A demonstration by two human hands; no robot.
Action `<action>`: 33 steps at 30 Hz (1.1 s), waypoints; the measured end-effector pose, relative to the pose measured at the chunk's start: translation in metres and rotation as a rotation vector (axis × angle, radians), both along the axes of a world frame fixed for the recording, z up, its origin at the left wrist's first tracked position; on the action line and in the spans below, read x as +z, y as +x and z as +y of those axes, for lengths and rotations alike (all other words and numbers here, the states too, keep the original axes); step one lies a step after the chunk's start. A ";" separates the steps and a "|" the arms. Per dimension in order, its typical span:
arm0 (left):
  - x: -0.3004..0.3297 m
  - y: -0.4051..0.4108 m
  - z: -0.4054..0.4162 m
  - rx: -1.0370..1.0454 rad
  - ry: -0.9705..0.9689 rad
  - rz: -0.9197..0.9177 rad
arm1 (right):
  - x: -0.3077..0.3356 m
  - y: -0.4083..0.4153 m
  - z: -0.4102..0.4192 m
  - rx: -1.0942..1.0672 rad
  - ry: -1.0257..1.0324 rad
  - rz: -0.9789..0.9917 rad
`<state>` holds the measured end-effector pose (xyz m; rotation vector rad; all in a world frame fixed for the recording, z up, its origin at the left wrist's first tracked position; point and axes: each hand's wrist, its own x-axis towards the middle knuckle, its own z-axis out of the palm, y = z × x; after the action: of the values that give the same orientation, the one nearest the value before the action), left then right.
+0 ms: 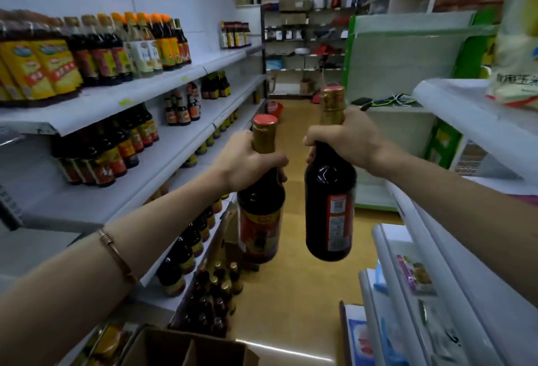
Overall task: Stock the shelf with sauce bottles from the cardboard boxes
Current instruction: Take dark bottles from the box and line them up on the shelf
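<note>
Above the open cardboard box [186,348] at the bottom edge, you hold two dark sauce bottles upright in the aisle, apart from each other. Your left hand [247,159] curls round the neck of the left bottle [260,220], just under its red cap. Your right hand [343,138] grips the neck of the right bottle [330,208], which rides a little higher. Beyond the box, more bottles [212,301] stand packed in a second carton on the floor. Left of the box rise the white shelves [163,80], partly stocked with rows of bottles. A bracelet [116,255] circles your left forearm.
</note>
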<state>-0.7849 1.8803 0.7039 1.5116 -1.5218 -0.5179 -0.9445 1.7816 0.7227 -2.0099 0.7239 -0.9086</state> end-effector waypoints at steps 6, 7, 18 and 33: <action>-0.008 0.022 -0.062 -0.031 0.004 0.010 | 0.000 0.021 -0.070 0.004 0.012 0.038; -0.008 0.028 -0.075 -0.033 0.008 0.017 | 0.001 0.029 -0.082 0.007 0.009 0.041; 0.016 0.144 -0.243 0.012 -0.036 0.009 | 0.027 0.137 -0.231 -0.015 -0.063 0.023; 0.023 0.258 -0.460 0.026 -0.034 0.107 | 0.041 0.260 -0.463 0.073 -0.075 0.035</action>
<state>-0.5272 1.4200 0.7270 1.4531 -1.4195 -0.5467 -0.6841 1.3181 0.7635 -2.1089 0.6404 -0.8713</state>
